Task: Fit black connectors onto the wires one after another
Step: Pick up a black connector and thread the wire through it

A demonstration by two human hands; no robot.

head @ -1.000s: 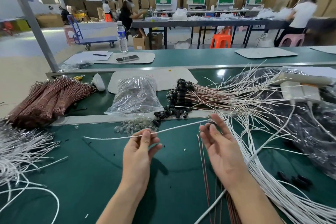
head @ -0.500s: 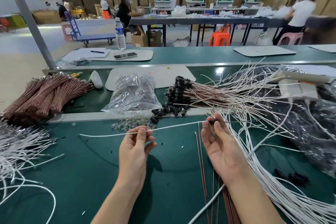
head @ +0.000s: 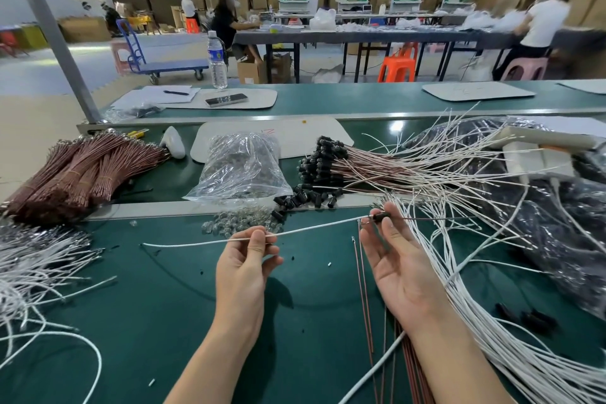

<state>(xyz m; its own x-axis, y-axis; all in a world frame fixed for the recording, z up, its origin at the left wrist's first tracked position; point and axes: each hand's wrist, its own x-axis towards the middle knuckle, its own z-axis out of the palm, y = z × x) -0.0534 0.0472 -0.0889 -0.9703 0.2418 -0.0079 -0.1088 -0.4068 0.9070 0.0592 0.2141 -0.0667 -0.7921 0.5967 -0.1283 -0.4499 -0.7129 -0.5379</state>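
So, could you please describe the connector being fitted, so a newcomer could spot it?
On the green bench, find the right hand. It pinches one black connector at the end of the white wire that the left hand holds. The other connectors lie loose or sit bundled.

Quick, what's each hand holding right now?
Left hand: pinching the white wire.
Right hand: pinching a black connector at that wire's end.
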